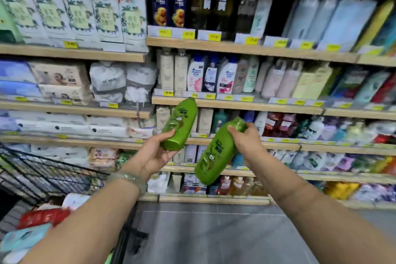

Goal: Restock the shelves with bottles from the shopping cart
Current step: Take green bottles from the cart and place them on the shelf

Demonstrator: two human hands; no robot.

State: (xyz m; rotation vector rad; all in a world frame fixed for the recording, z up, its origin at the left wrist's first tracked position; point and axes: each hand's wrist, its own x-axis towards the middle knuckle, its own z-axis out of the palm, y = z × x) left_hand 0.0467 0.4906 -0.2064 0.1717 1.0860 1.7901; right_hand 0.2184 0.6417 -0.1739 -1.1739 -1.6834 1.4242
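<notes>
A: Which step is in hand?

B: The carry, I'd judge; both bottles are out of the black wire shopping cart (42, 169) at near left; they are held up in front of the wood-edged store shelves (235, 104), neither yet set down.

A: Who holds what?

B: The left hand (153, 153) grips a glossy green plastic bottle (181, 123) by its broad base, fingers (169, 135) curled round it, narrow end up and leaning slightly right; the right hand (246, 141) grasps a second green plastic bottle (214, 152) round its cap end, the body hanging down and to the left; the two bottles are near each other but apart.

A: How do they look?

B: Alike; smooth, rounded and opaque, each with a darker printed label too blurred to read; probably firm and rather slippery, so a grip round the middle should serve.

A: And next?

B: Finding their row; I cannot make out matching green bottles on the far rows, so the yellow price tags (165, 32) may have to guide; then each wants standing upright in a gap, label outward; the right one must first be turned cap-up; the crowded neighbours could topple if nudged.
</notes>
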